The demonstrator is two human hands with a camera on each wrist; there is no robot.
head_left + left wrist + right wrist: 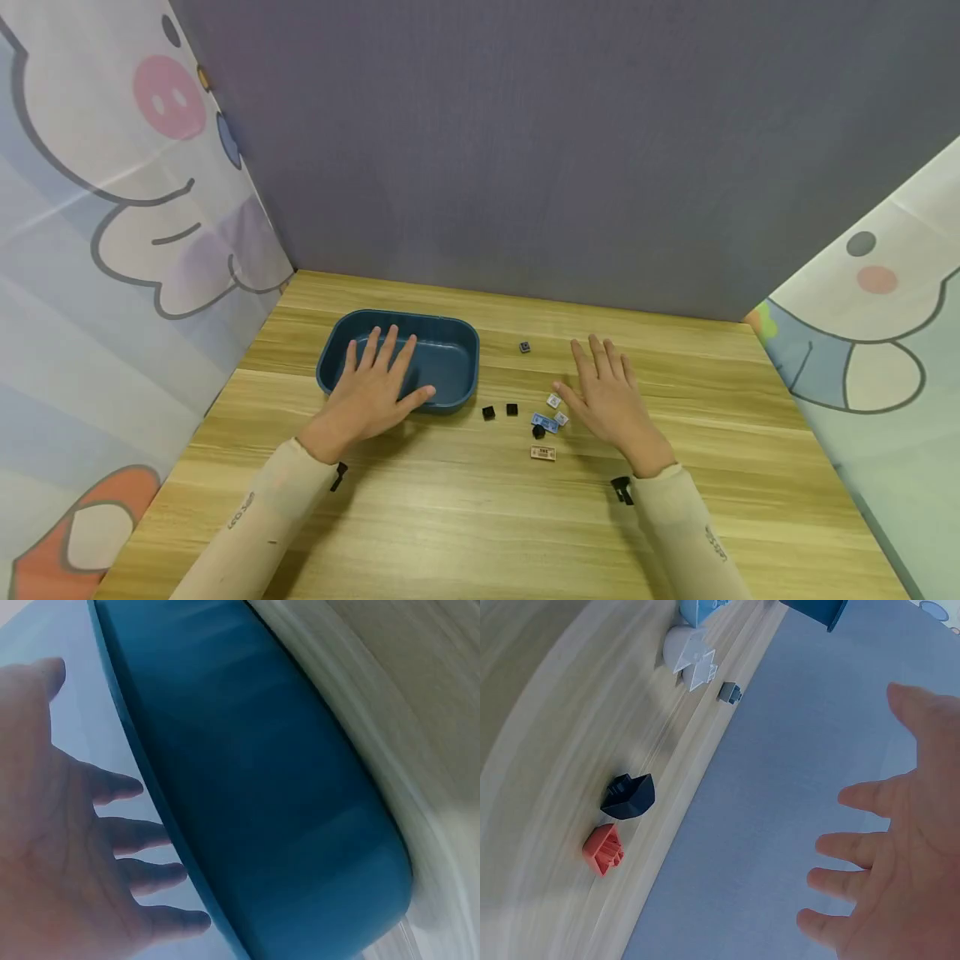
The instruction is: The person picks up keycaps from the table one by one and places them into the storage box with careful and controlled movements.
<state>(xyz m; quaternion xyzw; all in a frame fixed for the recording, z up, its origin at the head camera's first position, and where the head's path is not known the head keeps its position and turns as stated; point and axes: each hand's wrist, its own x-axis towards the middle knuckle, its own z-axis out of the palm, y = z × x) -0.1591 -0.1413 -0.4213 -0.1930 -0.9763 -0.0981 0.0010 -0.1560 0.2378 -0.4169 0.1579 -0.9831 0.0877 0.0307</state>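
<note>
My left hand (365,402) hovers over the near left part of a dark blue plastic tub (454,367), fingers spread, holding nothing. In the left wrist view its fingertips overlap the tub's rim (154,791). My right hand (617,410), also spread and holding nothing, is above the table just right of some scattered keycaps. Nearest its thumb are white keycaps (553,400) and a long blue keycap (545,423). A black keycap (630,796) and a red keycap (604,849) show in the right wrist view; the right hand hides them from the head view.
Between tub and right hand lie black keycaps (488,412) and a long beige keycap (543,452). A small dark keycap (524,347) sits farther back. A grey panel (525,150) stands behind the wooden table (465,533), with printed cartoon curtains (90,275) at both sides.
</note>
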